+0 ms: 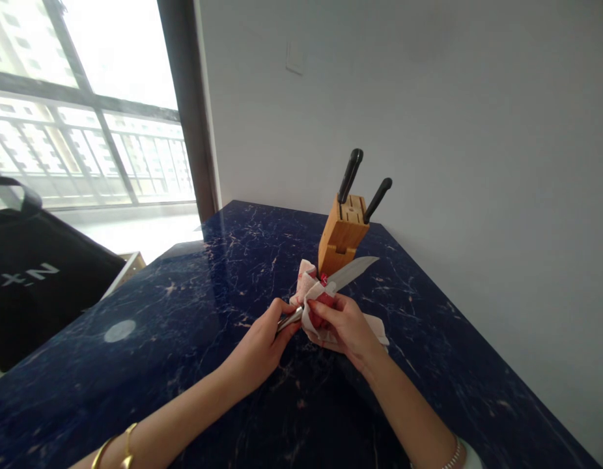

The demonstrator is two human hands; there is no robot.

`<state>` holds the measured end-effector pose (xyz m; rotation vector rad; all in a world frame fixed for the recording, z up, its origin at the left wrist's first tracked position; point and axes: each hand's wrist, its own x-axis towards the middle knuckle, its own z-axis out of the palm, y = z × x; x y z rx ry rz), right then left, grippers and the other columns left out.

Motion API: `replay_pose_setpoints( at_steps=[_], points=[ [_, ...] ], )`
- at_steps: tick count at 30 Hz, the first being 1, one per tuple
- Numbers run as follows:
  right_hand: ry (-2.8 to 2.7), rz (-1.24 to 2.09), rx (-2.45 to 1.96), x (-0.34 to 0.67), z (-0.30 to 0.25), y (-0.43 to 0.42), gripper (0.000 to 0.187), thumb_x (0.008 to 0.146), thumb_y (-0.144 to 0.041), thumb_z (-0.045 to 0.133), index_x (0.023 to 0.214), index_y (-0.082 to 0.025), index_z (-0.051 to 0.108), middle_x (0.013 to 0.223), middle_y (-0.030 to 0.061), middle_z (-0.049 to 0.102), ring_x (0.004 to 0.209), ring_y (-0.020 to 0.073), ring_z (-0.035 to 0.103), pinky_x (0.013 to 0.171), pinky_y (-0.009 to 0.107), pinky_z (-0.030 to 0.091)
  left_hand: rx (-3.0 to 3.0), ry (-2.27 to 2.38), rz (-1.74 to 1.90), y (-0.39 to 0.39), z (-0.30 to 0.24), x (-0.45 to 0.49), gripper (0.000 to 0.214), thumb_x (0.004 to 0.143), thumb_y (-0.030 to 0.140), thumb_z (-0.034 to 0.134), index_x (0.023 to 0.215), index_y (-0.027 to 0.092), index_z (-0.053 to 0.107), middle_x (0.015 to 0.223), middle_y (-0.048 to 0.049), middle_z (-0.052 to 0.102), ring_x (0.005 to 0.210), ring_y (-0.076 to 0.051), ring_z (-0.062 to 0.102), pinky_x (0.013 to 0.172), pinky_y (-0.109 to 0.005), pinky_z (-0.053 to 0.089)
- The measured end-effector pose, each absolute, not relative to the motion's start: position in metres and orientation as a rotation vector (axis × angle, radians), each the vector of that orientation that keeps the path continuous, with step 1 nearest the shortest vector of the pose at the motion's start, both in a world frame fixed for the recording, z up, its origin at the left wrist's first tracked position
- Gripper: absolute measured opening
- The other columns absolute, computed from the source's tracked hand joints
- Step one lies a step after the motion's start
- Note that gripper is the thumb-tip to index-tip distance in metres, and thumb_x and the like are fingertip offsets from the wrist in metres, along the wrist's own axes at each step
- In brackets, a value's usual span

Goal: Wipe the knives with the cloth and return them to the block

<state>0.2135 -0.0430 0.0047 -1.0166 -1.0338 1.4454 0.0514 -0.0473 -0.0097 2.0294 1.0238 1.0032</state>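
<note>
A knife (353, 271) with a broad steel blade is held above the table, its tip pointing up to the right. My left hand (269, 332) is closed round its handle, of which a shiny metal part shows. Folded over the blade near the handle is a white and red cloth (307, 286), pinched by my right hand (344, 324). One end of the cloth hangs to the right behind that hand. Just beyond the blade stands a wooden knife block (338, 238). Two black handles (350, 172) (379, 198) stick up from its slots.
The dark blue marble-patterned table (262, 241) runs along a grey wall (452, 130) on the right. A black bag (42, 280) stands beyond the table's left edge, before a bright window (101, 117). A pale round spot (120, 331) shows on the tabletop.
</note>
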Motion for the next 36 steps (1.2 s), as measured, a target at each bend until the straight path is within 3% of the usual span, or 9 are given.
replay_pose_setpoints(
  at_steps=[9, 15, 22, 30, 36],
  points=[
    [-1.075, 1.391, -1.01, 0.199, 0.005, -0.047, 0.024, 0.065, -0.036, 0.067, 0.078, -0.016, 0.063, 0.06, -0.0026, 0.057, 0.051, 0.008, 0.048, 0.049, 0.02, 0.036, 1.975, 0.956, 1.009, -0.05, -0.013, 0.053, 0.008, 0.086, 0.023, 0.039, 0.094, 0.02, 0.04, 0.089, -0.0025, 0.058, 0.078, -0.014, 0.054, 0.071, -0.026, 0.043],
    [-1.27, 1.209, -1.004, 0.193, -0.006, -0.048, 0.023, 0.071, -0.034, 0.062, 0.086, -0.017, 0.061, 0.08, 0.002, 0.063, 0.07, 0.0144, 0.055, 0.061, 0.024, 0.041, 1.848, 0.859, 1.013, -0.055, -0.018, 0.058, 0.012, 0.089, 0.023, 0.034, 0.1, 0.019, 0.035, 0.098, -0.0064, 0.054, 0.09, -0.015, 0.052, 0.08, -0.027, 0.043],
    [-1.383, 0.975, -1.161, 0.205, 0.001, -0.049, 0.024, 0.075, -0.039, 0.055, 0.087, -0.018, 0.062, 0.077, 0.0029, 0.063, 0.068, 0.0166, 0.055, 0.061, 0.027, 0.042, 1.898, 0.837, 0.947, -0.055, -0.006, 0.055, 0.019, 0.088, 0.026, 0.039, 0.106, 0.02, 0.039, 0.104, -0.0064, 0.053, 0.097, -0.017, 0.049, 0.088, -0.032, 0.038],
    [-1.695, 0.648, -1.232, 0.209, 0.021, -0.056, 0.018, 0.078, -0.031, 0.051, 0.09, -0.02, 0.06, 0.079, 0.0016, 0.059, 0.072, 0.0157, 0.054, 0.064, 0.027, 0.041, 1.952, 1.131, 1.1, -0.05, 0.003, 0.045, 0.021, 0.087, 0.038, 0.039, 0.078, 0.019, 0.045, 0.072, 0.0018, 0.049, 0.068, -0.014, 0.044, 0.066, -0.026, 0.037],
    [-1.955, 0.236, -1.405, 0.197, 0.024, -0.06, 0.013, 0.08, -0.025, 0.048, 0.082, -0.017, 0.058, 0.079, 0.0039, 0.057, 0.075, 0.0161, 0.052, 0.068, 0.028, 0.04, 1.935, 1.078, 1.13, -0.054, 0.008, 0.045, 0.025, 0.086, 0.039, 0.04, 0.072, 0.018, 0.046, 0.067, 0.0023, 0.047, 0.065, -0.013, 0.041, 0.061, -0.023, 0.033]
  ],
)
